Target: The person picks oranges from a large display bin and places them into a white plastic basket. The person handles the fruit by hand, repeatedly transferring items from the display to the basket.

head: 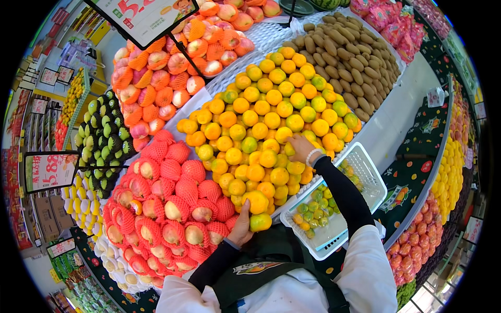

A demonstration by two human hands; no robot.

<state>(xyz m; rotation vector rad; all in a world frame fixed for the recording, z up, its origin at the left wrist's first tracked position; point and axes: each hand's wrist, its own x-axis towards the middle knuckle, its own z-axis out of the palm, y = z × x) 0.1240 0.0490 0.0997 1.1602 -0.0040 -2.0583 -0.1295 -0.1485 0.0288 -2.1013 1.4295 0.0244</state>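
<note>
My left hand (pixel 240 227) holds a large orange mandarin (pixel 256 201) and a greener mandarin (pixel 260 222) at the near edge of a big sloping pile of mandarins (pixel 272 120). Further up, at the right side of this pile, my right hand (pixel 300 148) reaches in among the fruit. Its fingers touch a yellow-green mandarin (pixel 289 149); whether they have closed around it is partly hidden. A beaded bracelet (pixel 312 155) circles the right wrist.
Pomegranates in red foam nets (pixel 172 211) adjoin the pile on the left, netted peach-like fruit (pixel 160 80) behind them. Kiwifruit (pixel 344 53) lie at upper right. Under my right forearm, a white plastic basket (pixel 380 191) holds bagged small citrus (pixel 316 207). A price sign (pixel 53 170) stands left.
</note>
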